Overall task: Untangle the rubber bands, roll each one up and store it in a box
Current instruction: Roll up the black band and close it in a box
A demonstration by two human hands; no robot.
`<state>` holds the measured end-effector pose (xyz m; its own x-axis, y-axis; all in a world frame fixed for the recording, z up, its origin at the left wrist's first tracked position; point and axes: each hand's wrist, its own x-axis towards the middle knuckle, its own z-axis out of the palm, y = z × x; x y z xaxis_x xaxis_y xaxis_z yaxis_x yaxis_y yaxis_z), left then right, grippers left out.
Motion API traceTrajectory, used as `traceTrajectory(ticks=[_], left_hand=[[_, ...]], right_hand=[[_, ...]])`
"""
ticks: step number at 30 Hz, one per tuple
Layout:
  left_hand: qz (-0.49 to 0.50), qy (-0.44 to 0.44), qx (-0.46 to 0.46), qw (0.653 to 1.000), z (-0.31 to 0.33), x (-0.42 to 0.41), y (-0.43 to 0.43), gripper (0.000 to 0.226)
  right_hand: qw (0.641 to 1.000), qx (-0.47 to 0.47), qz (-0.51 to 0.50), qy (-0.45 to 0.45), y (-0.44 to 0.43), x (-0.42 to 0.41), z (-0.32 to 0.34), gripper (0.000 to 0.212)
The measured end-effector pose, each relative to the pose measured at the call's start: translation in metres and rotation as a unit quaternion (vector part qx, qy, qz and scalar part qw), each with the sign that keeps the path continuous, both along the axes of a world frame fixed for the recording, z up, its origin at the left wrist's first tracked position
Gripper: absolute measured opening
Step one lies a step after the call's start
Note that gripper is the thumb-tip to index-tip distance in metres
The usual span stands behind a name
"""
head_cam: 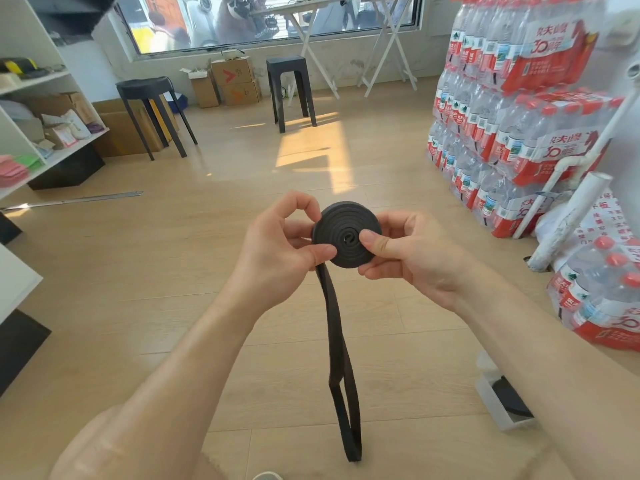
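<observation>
A black rubber band is wound into a flat spiral disc held at chest height in front of me. Its loose end hangs down as a long loop toward the floor. My left hand pinches the disc's left edge between thumb and fingers. My right hand grips the right side, thumb pressed on the spiral's face. A clear plastic box lies on the floor at the lower right, partly hidden by my right forearm, with a dark rolled band inside.
Stacked packs of bottled water fill the right side, with white pipes leaning on them. Two black stools stand ahead, cardboard boxes sit below the window, and white shelving runs along the left.
</observation>
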<state>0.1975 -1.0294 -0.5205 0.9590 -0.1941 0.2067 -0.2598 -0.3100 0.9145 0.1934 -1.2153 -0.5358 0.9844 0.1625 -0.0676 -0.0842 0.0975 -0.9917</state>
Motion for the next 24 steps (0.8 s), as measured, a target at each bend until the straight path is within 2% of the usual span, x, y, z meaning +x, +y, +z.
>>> traceTrajectory(ticks=[2, 4, 6, 8, 10, 15, 20, 24], left_hand=[[-0.007, -0.014, 0.041, 0.999, 0.002, -0.001, 0.002, 0.039], [-0.030, -0.032, 0.107, 0.993, 0.004, -0.001, 0.005, 0.039], [-0.049, -0.038, 0.167, 0.984, 0.005, -0.001, 0.006, 0.042], [-0.062, -0.040, 0.208, 0.975, 0.004, -0.001, 0.007, 0.043], [-0.070, -0.039, 0.231, 0.970, 0.003, -0.001, 0.006, 0.044], [-0.047, -0.045, 0.223, 0.973, 0.004, -0.002, 0.005, 0.042], [0.004, -0.038, 0.151, 0.988, 0.003, 0.003, 0.010, 0.026], [-0.016, -0.010, 0.105, 0.994, 0.004, 0.003, 0.010, 0.019]], right_hand=[[0.994, -0.104, 0.042, -0.005, -0.008, -0.001, 0.007, 0.014], [0.965, -0.252, 0.048, -0.053, -0.012, -0.003, 0.012, 0.026], [0.941, -0.316, 0.045, -0.111, -0.010, -0.006, 0.012, 0.040], [0.928, -0.336, 0.059, -0.153, -0.003, -0.009, 0.009, 0.044], [0.923, -0.342, 0.067, -0.164, 0.001, -0.010, 0.007, 0.037], [0.909, -0.381, 0.036, -0.162, 0.005, -0.009, 0.004, 0.023], [0.939, -0.319, 0.008, -0.128, 0.003, -0.004, 0.001, 0.023], [0.957, -0.268, -0.001, -0.109, 0.000, -0.001, 0.001, 0.021]])
